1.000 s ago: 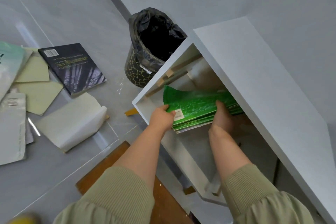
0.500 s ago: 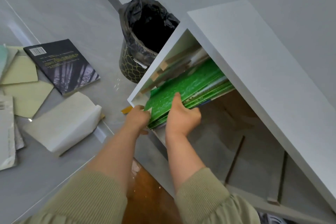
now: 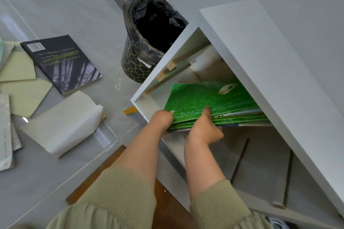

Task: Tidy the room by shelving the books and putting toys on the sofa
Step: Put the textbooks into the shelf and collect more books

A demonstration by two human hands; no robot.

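The stack of green books [image 3: 208, 98] lies tilted inside the white shelf unit [image 3: 260, 65], just under its top panel. The left hand [image 3: 162, 120] closes its grip round the stack's near corner. The right hand [image 3: 203, 130] pinches it, thumb on the cover. Left of the shelf unit stands a black-lined bin [image 3: 134, 61]. Farther left, a dark book [image 3: 61, 63] and pale booklets [image 3: 61, 122] lie on the glossy grey floor [image 3: 55, 5].

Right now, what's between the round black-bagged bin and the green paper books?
The white shelf's side wall, in the head view: bin outside, books inside.
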